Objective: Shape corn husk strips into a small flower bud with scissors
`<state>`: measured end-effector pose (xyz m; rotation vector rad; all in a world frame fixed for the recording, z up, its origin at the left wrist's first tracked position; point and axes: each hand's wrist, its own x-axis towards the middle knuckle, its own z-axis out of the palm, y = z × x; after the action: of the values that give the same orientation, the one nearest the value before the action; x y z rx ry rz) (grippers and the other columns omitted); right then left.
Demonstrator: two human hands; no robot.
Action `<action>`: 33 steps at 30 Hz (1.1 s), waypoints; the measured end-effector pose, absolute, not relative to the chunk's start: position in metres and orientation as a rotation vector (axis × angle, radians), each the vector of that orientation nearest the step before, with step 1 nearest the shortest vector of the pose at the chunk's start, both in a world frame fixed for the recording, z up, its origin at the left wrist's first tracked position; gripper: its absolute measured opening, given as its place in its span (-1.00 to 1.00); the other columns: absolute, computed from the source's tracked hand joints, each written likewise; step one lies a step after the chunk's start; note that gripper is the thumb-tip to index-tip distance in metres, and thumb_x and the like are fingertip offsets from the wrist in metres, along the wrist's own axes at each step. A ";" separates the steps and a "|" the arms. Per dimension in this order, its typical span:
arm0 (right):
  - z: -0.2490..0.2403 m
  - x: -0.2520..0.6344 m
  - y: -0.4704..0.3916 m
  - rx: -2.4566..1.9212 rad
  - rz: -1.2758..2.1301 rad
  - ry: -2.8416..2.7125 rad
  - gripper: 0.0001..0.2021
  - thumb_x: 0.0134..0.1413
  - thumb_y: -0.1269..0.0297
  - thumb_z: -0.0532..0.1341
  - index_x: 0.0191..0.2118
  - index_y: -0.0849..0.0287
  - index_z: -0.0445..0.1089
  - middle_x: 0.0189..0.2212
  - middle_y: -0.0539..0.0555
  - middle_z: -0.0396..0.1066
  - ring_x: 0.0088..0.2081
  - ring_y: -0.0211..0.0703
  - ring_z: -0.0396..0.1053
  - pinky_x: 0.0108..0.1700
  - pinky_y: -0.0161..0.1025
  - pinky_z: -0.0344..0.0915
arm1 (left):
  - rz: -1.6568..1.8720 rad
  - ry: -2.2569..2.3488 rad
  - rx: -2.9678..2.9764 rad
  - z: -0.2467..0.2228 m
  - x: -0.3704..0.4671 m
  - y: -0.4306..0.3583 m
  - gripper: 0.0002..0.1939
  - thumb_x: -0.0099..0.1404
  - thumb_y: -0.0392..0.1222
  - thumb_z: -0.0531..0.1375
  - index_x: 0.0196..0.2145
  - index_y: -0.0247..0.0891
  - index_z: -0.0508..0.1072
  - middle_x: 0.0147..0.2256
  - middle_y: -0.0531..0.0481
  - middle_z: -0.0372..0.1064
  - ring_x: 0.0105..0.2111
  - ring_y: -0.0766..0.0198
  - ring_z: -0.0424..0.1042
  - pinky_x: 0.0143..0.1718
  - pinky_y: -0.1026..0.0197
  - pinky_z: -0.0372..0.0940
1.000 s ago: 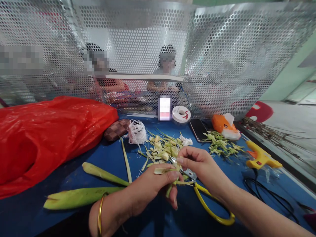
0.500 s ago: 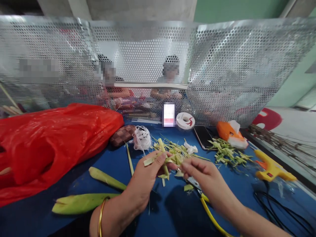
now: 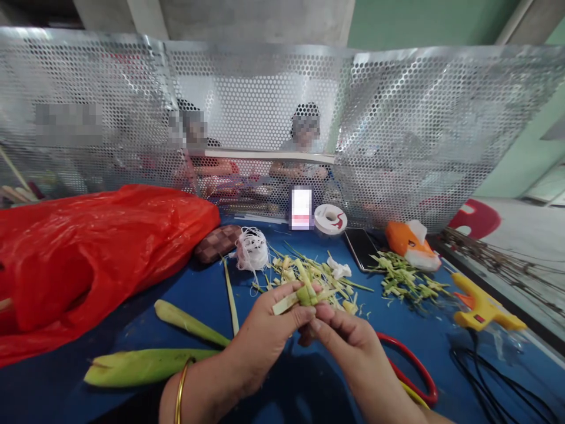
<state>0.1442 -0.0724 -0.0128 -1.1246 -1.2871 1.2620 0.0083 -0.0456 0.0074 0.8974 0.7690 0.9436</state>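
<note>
Thumb and fingers of my left hand (image 3: 269, 324) pinch a small folded piece of green leaf (image 3: 305, 294), whose pale strips stick out up, left and right. My right hand (image 3: 353, 341) meets it just below the piece, its thumb and fingers pressed together; what they pinch is too small to make out. Behind the hands lies a pile of leaf scraps (image 3: 286, 268) beside a bundle of white string (image 3: 252, 250). Two husk-like green leaves (image 3: 141, 366) rest at the left, partly behind my left wrist. Red and yellow handles (image 3: 426, 377) show beyond my right forearm.
A red plastic bag (image 3: 97, 253) covers the left side. Along the back stand a lit phone (image 3: 301, 207) and a ribbon spool (image 3: 331, 219). A dark phone (image 3: 362, 247), tissue pack (image 3: 412, 244) and yellow glue gun (image 3: 481, 309) lie right. Two people sit behind the perforated screen.
My right hand has moved left and down, up against my left hand. The folded leaf piece is turned and shows its green side. The red handle has come into view; the plier jaws are now hidden.
</note>
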 end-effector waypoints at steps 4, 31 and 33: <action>-0.018 0.143 -0.078 -1.124 1.155 -1.415 -0.66 0.16 0.04 0.16 -0.49 0.19 0.38 -0.44 0.06 0.35 -0.32 -0.13 0.29 -0.19 -0.22 0.28 | 0.954 0.808 0.833 0.012 0.008 -0.046 -0.66 -0.02 -0.18 0.41 -0.27 -0.34 0.49 -0.44 -0.03 0.49 -0.44 0.31 0.40 -0.38 0.30 0.27; 0.008 0.178 -0.072 -1.264 0.265 -1.922 -0.89 0.16 0.22 0.17 -0.35 0.10 0.28 -0.53 -0.01 0.31 -0.53 -0.23 0.26 -0.48 -0.31 0.16 | 0.884 0.857 0.958 0.008 -0.001 -0.038 -0.75 0.07 -0.15 0.33 -0.29 -0.32 0.48 -0.52 0.03 0.43 -0.48 0.35 0.38 -0.35 0.30 0.24; 0.009 0.179 -0.067 -1.304 0.424 -1.942 -0.85 0.19 0.18 0.14 -0.36 0.11 0.30 -0.49 0.01 0.34 -0.48 -0.20 0.29 -0.45 -0.30 0.18 | 0.853 0.862 1.011 0.008 -0.001 -0.041 -0.74 0.03 -0.18 0.35 -0.31 -0.34 0.49 -0.52 0.04 0.41 -0.52 0.38 0.33 -0.41 0.31 0.21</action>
<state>0.1792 -0.0665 0.0089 -1.3035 -1.9423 0.4245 -0.0006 -0.0406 0.0081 1.0107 0.8625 0.8527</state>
